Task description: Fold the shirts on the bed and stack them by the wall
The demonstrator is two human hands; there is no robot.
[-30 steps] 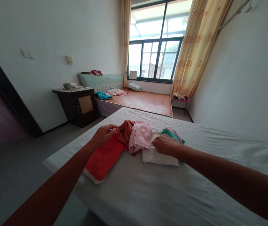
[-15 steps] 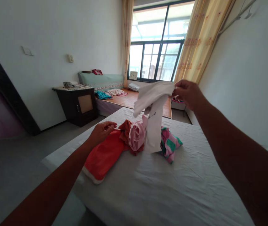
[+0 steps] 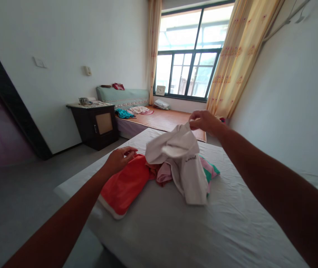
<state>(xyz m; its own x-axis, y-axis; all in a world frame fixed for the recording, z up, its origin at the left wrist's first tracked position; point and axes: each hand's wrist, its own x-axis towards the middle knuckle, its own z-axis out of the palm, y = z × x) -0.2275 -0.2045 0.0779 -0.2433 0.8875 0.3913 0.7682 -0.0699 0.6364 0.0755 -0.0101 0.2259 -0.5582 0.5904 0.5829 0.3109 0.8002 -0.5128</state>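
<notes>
My right hand (image 3: 205, 122) pinches the edge of a white garment (image 3: 188, 149) with small dark lettering and holds it up over the bed (image 3: 159, 230). Its lower part hangs over a small heap of clothes. Left of the heap, my left hand (image 3: 120, 159) hovers at the upper edge of a red garment (image 3: 128, 186) with white trim; its fingers are loosely bent and apart, with nothing visible between them. A pink cloth (image 3: 164, 174) and a rust-brown cloth (image 3: 152, 169) lie partly covered. Behind the white garment, a pink and green cloth (image 3: 210, 172) shows at the right.
Beyond the bed stands a low bed with a brown mat (image 3: 164, 119), bearing a teal cloth (image 3: 124, 113) and other fabrics. A dark cabinet (image 3: 93, 126) is at the left, by the wall. The window (image 3: 192, 56) has yellow curtains (image 3: 239, 56).
My right hand has come lower and to the left with the white garment, which now spreads over more of the heap. My left hand has hardly moved.
</notes>
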